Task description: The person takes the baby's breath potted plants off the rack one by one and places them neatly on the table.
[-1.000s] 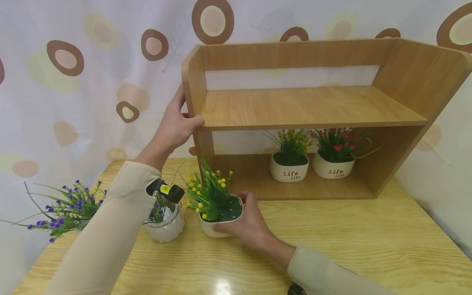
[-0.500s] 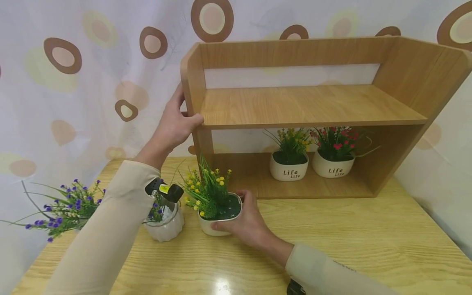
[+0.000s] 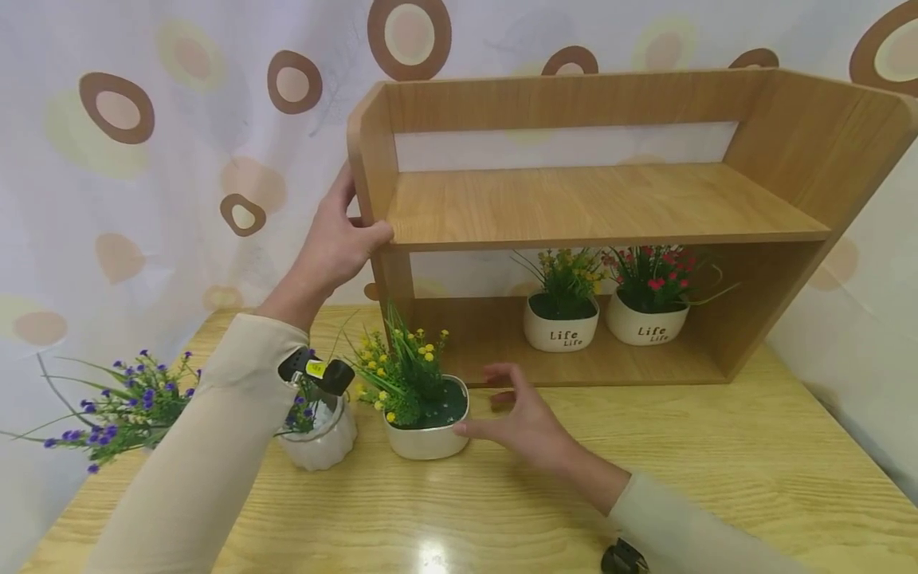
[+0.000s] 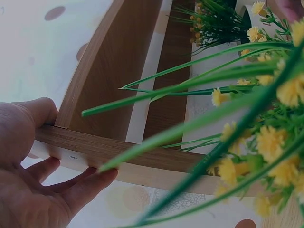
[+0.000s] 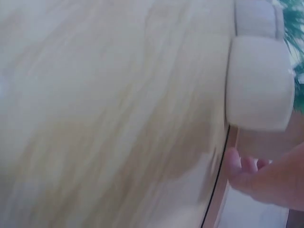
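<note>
My left hand (image 3: 340,239) grips the left side panel of a two-tier wooden shelf (image 3: 610,203). In the left wrist view its thumb and fingers lie on opposite sides of that panel (image 4: 137,156). A cream pot (image 3: 429,443) with yellow artificial flowers stands upright on the table, just in front of the shelf's left end. Beside its right rim is my right hand (image 3: 534,426), fingers spread and holding nothing. The thumb tip is at the pot's edge; whether it touches cannot be told. The right wrist view shows these fingers (image 5: 235,164) apart from the pot (image 5: 260,83).
On the lower shelf stand two cream "Life" pots, one with yellow flowers (image 3: 562,328), one with red flowers (image 3: 649,323). A white fluted pot (image 3: 323,442) and a plant with purple flowers (image 3: 147,399) stand left, partly behind my left arm. A patterned curtain (image 3: 179,175) hangs behind.
My right hand has let go of the yellow-flowered pot and moved right, its fingers spreading. The pot stays in place. My left hand keeps its grip on the shelf.
</note>
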The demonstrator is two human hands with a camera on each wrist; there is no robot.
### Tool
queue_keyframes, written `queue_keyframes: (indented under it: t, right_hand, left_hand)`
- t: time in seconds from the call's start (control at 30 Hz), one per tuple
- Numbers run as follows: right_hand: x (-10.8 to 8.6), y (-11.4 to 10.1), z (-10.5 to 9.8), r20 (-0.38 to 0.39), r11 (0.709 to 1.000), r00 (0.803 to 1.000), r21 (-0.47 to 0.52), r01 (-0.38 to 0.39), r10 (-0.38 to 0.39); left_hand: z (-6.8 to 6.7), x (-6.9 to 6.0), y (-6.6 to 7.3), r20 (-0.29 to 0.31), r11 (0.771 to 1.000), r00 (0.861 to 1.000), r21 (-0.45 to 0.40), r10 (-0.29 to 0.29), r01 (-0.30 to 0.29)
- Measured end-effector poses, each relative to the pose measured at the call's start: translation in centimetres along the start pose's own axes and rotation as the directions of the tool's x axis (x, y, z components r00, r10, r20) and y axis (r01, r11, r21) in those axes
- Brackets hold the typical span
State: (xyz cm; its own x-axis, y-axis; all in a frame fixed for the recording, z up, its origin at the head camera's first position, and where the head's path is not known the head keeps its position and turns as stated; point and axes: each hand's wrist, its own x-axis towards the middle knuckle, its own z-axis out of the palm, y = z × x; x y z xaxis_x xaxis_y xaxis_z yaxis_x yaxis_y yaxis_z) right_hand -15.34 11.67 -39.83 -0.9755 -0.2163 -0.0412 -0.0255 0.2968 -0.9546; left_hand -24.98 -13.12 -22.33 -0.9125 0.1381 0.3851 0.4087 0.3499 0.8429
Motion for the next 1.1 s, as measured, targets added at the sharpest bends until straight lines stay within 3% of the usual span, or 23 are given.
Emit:
queue_keyframes:
  t: [0.4, 0.6, 0.93, 1.1]
  right_hand:
    - [-0.4, 2.3, -7.1, 0.111, 0.977, 0.978, 0.141, 0.162, -0.178]
    - [-0.1, 3.9, -10.5, 0.119, 0.971, 0.969, 0.13, 0.201, -0.216]
    - [0.9, 5.3, -15.4, -0.022, 0.982, 0.984, 0.067, 0.176, -0.175]
    - [2.1, 5.5, -16.9, -0.077, 0.98, 0.979, 0.046, 0.192, -0.188]
  left_hand:
    - [0.0, -0.2, 0.2, -0.003, 0.999, 0.999, 0.005, -0.034, 0.034]
    - [0.0, -0.3, 0.2, -0.004, 1.0, 1.0, -0.009, -0.026, 0.026]
    - [0.2, -0.2, 0.2, 0.004, 1.0, 1.0, -0.014, -0.006, 0.006]
    - [0.1, -0.2, 0.1, 0.0, 1.0, 1.0, -0.006, -0.01, 0.01]
